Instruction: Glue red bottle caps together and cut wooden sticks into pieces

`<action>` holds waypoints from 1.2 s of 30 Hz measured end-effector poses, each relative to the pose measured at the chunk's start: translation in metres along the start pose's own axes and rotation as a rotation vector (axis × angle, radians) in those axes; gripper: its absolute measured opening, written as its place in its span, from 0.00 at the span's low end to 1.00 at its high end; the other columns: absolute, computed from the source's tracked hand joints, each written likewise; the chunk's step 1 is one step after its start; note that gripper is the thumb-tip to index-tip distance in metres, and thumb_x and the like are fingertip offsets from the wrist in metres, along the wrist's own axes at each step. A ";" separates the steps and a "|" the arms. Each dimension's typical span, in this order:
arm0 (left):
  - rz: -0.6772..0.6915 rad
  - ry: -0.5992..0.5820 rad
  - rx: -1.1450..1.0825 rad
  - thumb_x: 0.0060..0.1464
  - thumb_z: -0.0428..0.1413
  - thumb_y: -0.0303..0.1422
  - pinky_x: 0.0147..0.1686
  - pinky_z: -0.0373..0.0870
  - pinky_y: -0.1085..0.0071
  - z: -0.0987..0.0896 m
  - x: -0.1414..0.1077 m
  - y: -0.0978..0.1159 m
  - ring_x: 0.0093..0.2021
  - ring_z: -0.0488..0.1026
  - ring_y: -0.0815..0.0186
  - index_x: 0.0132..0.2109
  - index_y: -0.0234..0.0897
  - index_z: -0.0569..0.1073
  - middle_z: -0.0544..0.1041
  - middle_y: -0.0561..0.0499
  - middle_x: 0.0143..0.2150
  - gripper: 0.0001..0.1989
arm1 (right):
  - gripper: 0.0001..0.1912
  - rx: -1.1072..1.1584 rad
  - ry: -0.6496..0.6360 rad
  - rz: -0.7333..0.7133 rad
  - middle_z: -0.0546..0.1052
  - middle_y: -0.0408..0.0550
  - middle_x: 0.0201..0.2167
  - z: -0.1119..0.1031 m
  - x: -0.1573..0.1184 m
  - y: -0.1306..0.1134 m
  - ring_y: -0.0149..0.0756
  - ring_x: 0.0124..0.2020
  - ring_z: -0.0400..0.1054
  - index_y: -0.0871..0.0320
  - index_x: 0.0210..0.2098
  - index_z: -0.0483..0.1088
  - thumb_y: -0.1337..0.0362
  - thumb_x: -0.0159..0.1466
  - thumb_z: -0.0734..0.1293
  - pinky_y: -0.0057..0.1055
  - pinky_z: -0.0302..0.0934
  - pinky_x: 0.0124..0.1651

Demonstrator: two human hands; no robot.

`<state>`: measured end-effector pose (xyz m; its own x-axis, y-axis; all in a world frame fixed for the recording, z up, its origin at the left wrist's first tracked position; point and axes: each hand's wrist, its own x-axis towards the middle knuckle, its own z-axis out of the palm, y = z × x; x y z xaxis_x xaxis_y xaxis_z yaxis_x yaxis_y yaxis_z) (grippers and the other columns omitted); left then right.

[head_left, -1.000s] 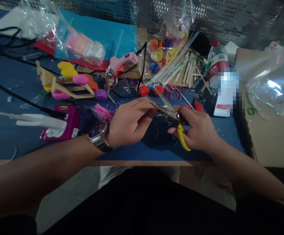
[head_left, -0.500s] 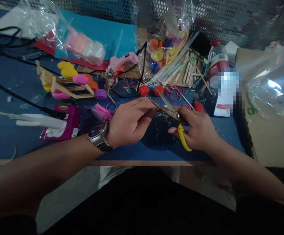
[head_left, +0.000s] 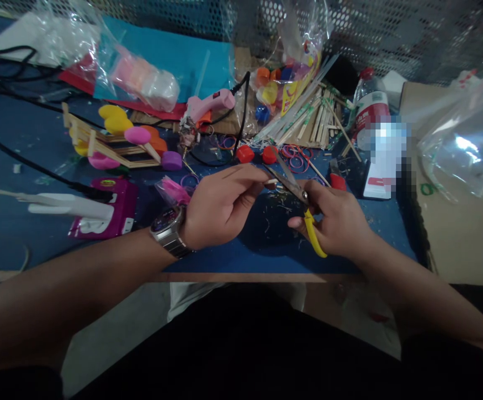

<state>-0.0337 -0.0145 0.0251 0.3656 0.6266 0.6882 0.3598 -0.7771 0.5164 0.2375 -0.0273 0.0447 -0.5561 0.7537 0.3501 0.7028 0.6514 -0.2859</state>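
Observation:
My left hand (head_left: 225,205), with a watch on its wrist, pinches a small pale stick (head_left: 271,181) whose end pokes out past the fingertips. Most of that stick is hidden by the fingers. My right hand (head_left: 335,216) grips yellow-handled scissors (head_left: 305,195), its thumb and fingers at the handles. The scissor blades are parted and point up and left, close beside the stick end. Behind the hands lie a red bottle cap (head_left: 245,154) and another red cap (head_left: 270,154). Small trimmings (head_left: 281,203) are scattered on the blue table below the blades.
A pink glue gun (head_left: 210,105) stands behind my left hand, its black cord trailing. To the left are a stick frame with colourful pieces (head_left: 125,147) and a purple power strip (head_left: 125,208). Wooden sticks (head_left: 322,119), a bottle (head_left: 370,108) and cardboard (head_left: 453,233) lie right.
The stick end now shows beyond my left fingertips. The scissor blades sit slightly further right, a little apart from the fingers they overlapped before.

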 end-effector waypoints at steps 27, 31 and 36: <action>0.063 0.012 -0.047 0.70 0.53 0.23 0.47 0.85 0.65 0.002 -0.001 -0.009 0.46 0.87 0.62 0.44 0.39 0.77 0.87 0.48 0.45 0.10 | 0.35 0.019 -0.022 -0.007 0.73 0.42 0.24 -0.003 0.000 -0.001 0.37 0.24 0.68 0.57 0.57 0.80 0.32 0.75 0.64 0.34 0.61 0.31; 0.036 -0.010 -0.061 0.68 0.53 0.21 0.48 0.86 0.64 0.001 -0.002 -0.009 0.47 0.88 0.61 0.45 0.40 0.79 0.87 0.48 0.44 0.11 | 0.34 0.002 0.003 -0.002 0.74 0.42 0.23 0.000 -0.002 -0.001 0.37 0.24 0.70 0.56 0.60 0.81 0.35 0.76 0.65 0.34 0.62 0.31; 0.076 0.010 -0.071 0.68 0.53 0.21 0.47 0.86 0.64 0.002 0.000 -0.008 0.46 0.88 0.61 0.44 0.40 0.78 0.86 0.48 0.42 0.11 | 0.30 -0.020 -0.002 0.016 0.76 0.43 0.24 -0.002 -0.002 -0.002 0.39 0.24 0.71 0.54 0.63 0.81 0.38 0.76 0.69 0.35 0.63 0.30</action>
<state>-0.0351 -0.0080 0.0204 0.3811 0.5652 0.7317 0.2693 -0.8250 0.4969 0.2384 -0.0303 0.0458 -0.5458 0.7642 0.3435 0.7205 0.6374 -0.2732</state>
